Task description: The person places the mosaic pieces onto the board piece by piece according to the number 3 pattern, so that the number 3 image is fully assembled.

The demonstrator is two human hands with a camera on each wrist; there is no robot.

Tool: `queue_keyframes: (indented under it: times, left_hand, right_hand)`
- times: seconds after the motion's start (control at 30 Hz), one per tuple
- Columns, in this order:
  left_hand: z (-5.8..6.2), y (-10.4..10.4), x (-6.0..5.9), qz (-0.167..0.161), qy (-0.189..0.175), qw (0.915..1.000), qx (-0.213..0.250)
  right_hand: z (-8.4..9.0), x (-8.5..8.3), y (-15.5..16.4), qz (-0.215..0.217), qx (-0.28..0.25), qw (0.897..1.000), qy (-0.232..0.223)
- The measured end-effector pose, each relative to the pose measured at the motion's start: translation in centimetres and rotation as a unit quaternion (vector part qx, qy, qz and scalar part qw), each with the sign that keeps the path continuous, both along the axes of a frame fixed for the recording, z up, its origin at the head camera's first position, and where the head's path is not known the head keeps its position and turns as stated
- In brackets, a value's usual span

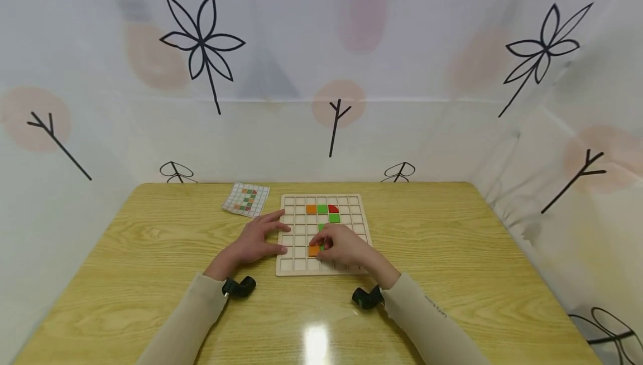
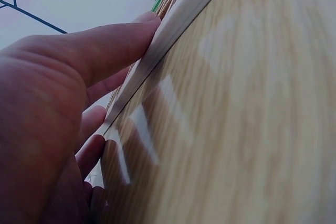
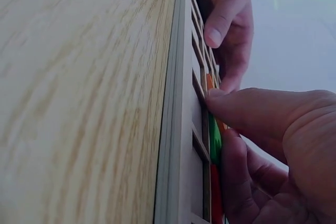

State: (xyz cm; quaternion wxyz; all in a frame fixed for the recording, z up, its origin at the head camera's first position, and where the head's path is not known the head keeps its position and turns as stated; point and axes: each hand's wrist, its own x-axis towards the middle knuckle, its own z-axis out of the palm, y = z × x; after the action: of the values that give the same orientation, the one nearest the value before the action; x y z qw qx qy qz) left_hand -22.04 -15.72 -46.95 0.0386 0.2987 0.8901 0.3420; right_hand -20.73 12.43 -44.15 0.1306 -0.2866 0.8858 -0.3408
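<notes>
A wooden grid board [image 1: 369, 228] lies on the table, holding orange, green and red tiles in some of its squares. My right hand [image 1: 348, 244] is over the lower middle of the board, its thumb and index finger pinching an orange tile [image 1: 313, 251] low over a square. Beside that tile, the right wrist view shows a green tile [image 3: 215, 140] and a red tile [image 3: 215, 192]. My left hand [image 1: 255, 240] rests along the board's left edge with fingers spread, fingertips on the rim. Near the top of the grid sit an orange tile [image 1: 311, 209], a green tile [image 1: 322, 209] and a rounded red tile [image 1: 333, 209].
A paper card [image 1: 257, 202] printed with a coloured grid pattern lies behind my left hand, left of the board. The wood-grain table [image 1: 427, 225] extends on both sides. A white cloth backdrop [image 1: 281, 142] with drawn plants rises behind it.
</notes>
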Motion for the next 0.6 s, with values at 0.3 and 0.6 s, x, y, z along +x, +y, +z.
queue_keyframes:
  times: [0.3,0.6]
  left_hand:
    - [-0.24,-0.09,-0.13,-0.003,0.008,1.0000,0.003]
    - [-0.28,-0.18,-0.18,0.001,-0.001,1.0000,0.000]
  right_hand:
    - [-0.08,0.03,-0.02,-0.002,0.002,1.000,-0.001]
    - [-0.12,0.03,-0.07,-0.006,-0.002,1.000,-0.006]
